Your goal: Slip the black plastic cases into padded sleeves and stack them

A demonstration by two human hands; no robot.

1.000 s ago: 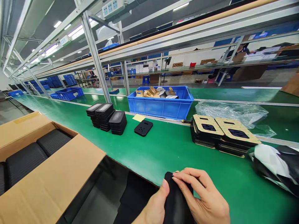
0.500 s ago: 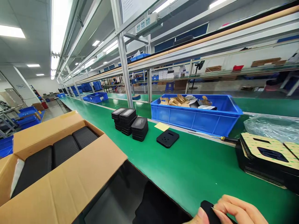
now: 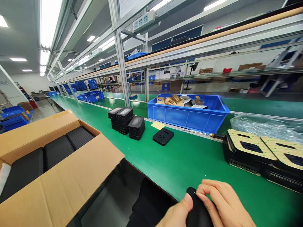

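Note:
At the bottom edge, both my hands grip one black cover (image 3: 197, 209) at the near edge of the green bench (image 3: 189, 160). My left hand (image 3: 176, 214) holds it from the left, thumb pressed on its top corner. My right hand (image 3: 224, 205) curls over its upper right edge, fingertips pinching at the corner. Further back lie a single flat black plate with cut-outs (image 3: 163, 136) and stacks of black covers (image 3: 125, 121). At the right sit stacks of black parts with tan backing sheets (image 3: 260, 151).
An open cardboard box (image 3: 59, 176) with black ribbed parts stands at my left. A blue bin (image 3: 187, 115) with tan scraps sits behind the plate. Crumpled clear plastic (image 3: 267, 126) lies far right. A yellow note (image 3: 157, 125) and a screwdriver (image 3: 216, 136) lie near the bin.
The camera swung left and up, then dropped a little. My hands slid toward the bottom edge and came back into view, still holding the black cover. Nothing on the bench moved.

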